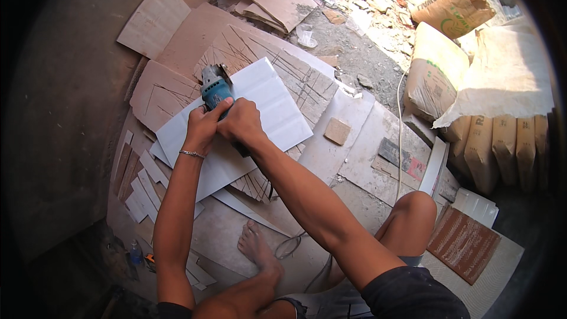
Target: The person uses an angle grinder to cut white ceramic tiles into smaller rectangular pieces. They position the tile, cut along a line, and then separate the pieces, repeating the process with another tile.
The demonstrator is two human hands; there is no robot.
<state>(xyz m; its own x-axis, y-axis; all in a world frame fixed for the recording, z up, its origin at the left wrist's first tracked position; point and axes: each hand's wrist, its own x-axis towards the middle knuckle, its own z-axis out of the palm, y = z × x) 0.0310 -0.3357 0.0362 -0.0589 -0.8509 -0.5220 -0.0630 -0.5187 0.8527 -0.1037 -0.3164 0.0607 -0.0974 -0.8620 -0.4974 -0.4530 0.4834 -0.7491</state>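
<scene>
Both my hands are closed around a teal angle grinder [216, 90] with a grey metal head. My left hand [201, 129] wraps its left side, and a chain bracelet circles that wrist. My right hand [243, 120] grips the body from the right, farther back. The grinder's head and disc guard are over the far left part of a large white tile [269, 109]. Whether the disc touches the tile cannot be made out. Under the tile lies a board with many dark cut lines [304, 77].
Narrow tile offcuts [142, 192] lie at the left. A small tan square piece [337, 131] and a dark flat strip [394, 153] rest to the right. A pale cable [401, 136] runs past them. Paper sacks [434, 71] and rubble stand beyond. My bare foot [255, 241] is near the tile.
</scene>
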